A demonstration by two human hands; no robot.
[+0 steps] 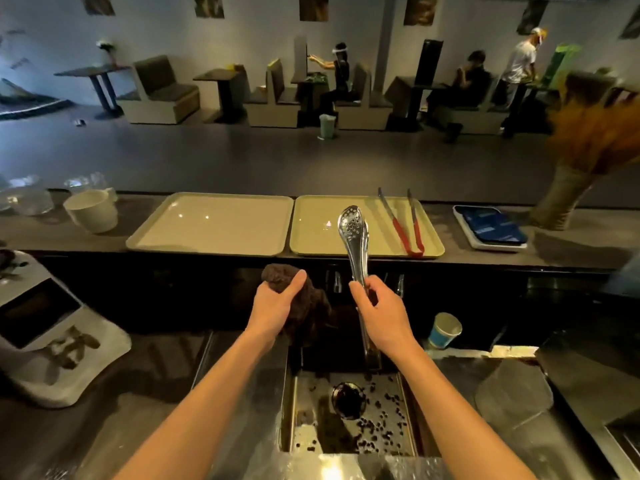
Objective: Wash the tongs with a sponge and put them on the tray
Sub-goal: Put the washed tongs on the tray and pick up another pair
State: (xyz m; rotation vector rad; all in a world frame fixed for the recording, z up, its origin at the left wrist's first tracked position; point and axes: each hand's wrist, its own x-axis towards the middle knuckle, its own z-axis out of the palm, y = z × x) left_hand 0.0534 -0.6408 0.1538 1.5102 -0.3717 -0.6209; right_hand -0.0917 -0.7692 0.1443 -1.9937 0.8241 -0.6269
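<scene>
Above the sink (pixel 294 410), right hand (pixel 381 313) fingers clamp steel tongs (pixel 355 237) (left hand (pixel 273 306) grips sponge (pixel 280 277)) before the tray (pixel 311 237)

Both bare forearms reach forward, roughly parallel; the left hand (pixel 277 303) is cupped, fingers curled closed, thumb stretched up along the far side; the right hand (pixel 379 306) is raised, fingers and thumb pinched together, wrist bent slightly inward.

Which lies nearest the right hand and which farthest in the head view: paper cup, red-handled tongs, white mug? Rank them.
From the right hand:
1. Paper cup, just to its right on the counter.
2. Red-handled tongs, beyond it on the right tray.
3. White mug, far left.
</scene>
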